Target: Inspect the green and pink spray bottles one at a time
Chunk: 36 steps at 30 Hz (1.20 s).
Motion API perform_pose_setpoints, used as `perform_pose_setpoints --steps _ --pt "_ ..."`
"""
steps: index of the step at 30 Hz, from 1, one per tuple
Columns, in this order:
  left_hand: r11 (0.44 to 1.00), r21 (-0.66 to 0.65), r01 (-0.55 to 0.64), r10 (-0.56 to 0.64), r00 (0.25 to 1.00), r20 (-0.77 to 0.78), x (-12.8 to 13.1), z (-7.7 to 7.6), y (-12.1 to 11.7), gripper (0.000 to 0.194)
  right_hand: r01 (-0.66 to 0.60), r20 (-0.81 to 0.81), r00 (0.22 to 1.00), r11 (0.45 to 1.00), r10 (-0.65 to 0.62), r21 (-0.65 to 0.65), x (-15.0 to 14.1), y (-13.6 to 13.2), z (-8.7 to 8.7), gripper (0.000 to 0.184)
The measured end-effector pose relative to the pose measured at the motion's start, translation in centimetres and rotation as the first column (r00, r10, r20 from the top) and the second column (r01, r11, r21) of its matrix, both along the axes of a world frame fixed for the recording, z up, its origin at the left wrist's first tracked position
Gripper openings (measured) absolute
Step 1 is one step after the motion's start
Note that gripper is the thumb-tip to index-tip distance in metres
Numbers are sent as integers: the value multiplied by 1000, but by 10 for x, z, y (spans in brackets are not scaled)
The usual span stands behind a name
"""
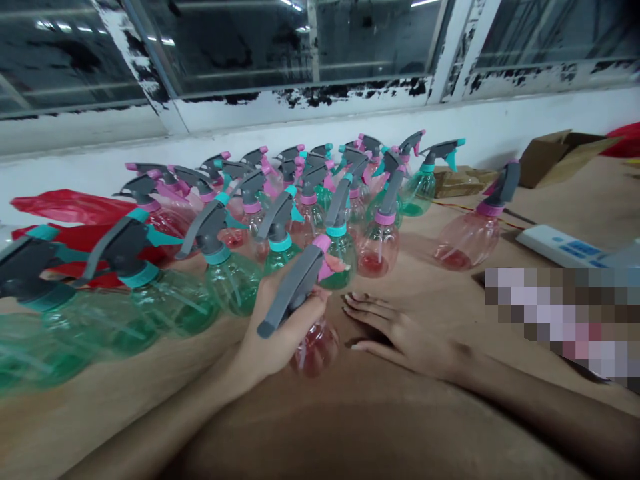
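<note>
My left hand (280, 327) is wrapped round the neck of a pink spray bottle (316, 350) with a grey and pink trigger head, which stands close in front of me. To its right my right hand (395, 327) rests palm down on the brown table (430, 300), fingers stretched toward the bottle but apart from it. A green spray bottle (343, 257) and another pink spray bottle (377, 250) stand just beyond my hands. More green ones, such as the green bottle (233, 283), line up to the left.
Several more pink and green spray bottles crowd the back. A single pink bottle (467, 237) stands to the right, near a white power strip (560, 245). Red plastic (75, 207) lies at left. An open cardboard box (560, 157) is at back right, below the windows.
</note>
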<state>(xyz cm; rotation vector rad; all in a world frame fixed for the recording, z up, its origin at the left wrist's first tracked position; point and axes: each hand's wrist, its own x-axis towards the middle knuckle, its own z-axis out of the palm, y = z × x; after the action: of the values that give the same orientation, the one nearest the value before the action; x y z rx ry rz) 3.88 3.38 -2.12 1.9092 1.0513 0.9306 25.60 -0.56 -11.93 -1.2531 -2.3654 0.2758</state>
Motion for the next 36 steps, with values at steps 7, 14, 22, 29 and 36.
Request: perform_pose_setpoints --steps 7,14,22,29,36 --pt "997 63 35 -32 998 -51 -1 2 -3 12 -6 -32 999 1000 5 -20 1 1 -1 57" --pt "993 96 74 -71 997 -41 0 4 -2 9 7 -40 999 1000 -8 -9 1 -1 -1 55" --pt "991 118 65 -54 994 -94 1 8 -5 8 42 -17 999 998 -41 40 2 -3 -6 52" --pt "992 126 31 -20 996 -88 2 8 -5 7 35 -25 999 998 -34 47 3 -3 -5 52" --pt "991 129 44 -34 996 -81 2 9 -4 9 42 11 999 998 -42 42 2 -3 -3 53"
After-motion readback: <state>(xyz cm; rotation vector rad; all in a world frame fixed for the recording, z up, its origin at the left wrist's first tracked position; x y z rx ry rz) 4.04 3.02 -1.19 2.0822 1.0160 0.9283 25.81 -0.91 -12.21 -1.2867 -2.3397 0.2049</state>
